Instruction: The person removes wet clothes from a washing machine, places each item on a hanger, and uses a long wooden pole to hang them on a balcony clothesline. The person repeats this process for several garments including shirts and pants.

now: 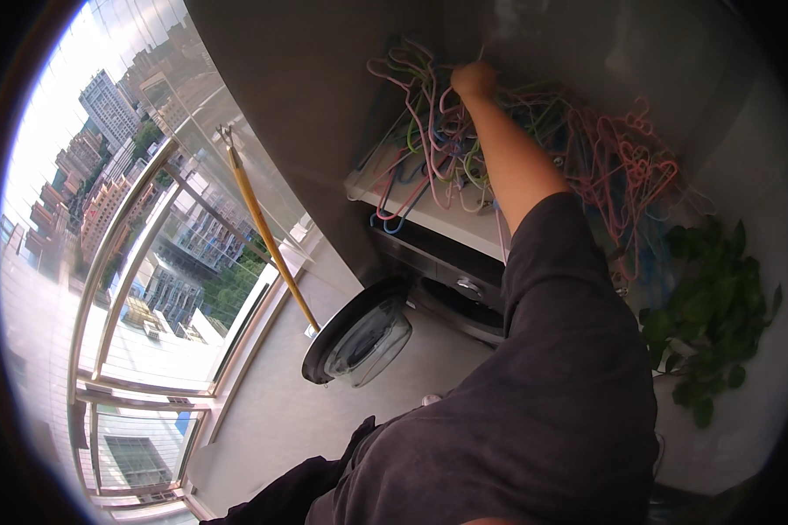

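Observation:
My right hand [475, 80] reaches far forward, its fingers closed around a clothes hanger [444, 98] at the back of a tangled heap. A thin hook tip shows just above the fist. Pink, green, blue and white hangers [427, 131] lie below and left of the hand. Some hang over the front edge of a pale top [459, 220] above a dark front-loading washing machine [433, 259]. More hangers, mostly pink and red [620, 164], are heaped to the right of my forearm. My left hand is out of view.
The washer's round door [361, 338] stands swung out over the pale floor [394, 407]. A wooden pole with a forked metal tip [262, 223] leans by the window railing [121, 262]. A leafy green plant [709, 321] is at the right. Black cloth [289, 489] shows at lower left.

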Demonstrator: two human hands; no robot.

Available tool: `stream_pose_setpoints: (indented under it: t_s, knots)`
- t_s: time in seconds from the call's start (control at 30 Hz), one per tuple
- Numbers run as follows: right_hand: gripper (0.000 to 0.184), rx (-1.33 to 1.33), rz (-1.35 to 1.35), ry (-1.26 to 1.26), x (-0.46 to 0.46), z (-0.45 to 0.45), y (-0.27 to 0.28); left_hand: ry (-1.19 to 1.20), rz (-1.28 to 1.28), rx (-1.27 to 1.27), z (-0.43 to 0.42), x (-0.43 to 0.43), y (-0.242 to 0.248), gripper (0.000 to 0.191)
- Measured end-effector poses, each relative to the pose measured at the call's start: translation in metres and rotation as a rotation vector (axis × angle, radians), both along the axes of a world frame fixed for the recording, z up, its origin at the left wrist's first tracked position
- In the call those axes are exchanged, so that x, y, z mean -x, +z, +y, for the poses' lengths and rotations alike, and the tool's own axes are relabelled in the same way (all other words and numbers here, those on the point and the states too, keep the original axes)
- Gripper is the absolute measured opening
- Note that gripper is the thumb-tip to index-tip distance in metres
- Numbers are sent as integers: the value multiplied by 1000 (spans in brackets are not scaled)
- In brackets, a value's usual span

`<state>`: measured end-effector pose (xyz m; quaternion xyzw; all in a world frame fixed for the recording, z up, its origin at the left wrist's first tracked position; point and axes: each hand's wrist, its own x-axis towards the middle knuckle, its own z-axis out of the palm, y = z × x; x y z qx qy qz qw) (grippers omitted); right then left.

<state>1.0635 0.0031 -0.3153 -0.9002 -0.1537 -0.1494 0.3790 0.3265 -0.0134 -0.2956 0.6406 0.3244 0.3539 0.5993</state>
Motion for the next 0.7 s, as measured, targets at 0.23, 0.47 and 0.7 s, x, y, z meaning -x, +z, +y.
stream_pose_setpoints:
  t_s: [0.23,0.47,0.7]
  knots:
    - [27,-680,-377,359,34,-24,30,26,38,-45,6,-5,4,41]
    - [42,-1063,19,697,141,-117,49,92,92,-229,3,34,35,40]
    - [37,-787,90,864,255,-160,89,258,272,-645,18,88,72,35]
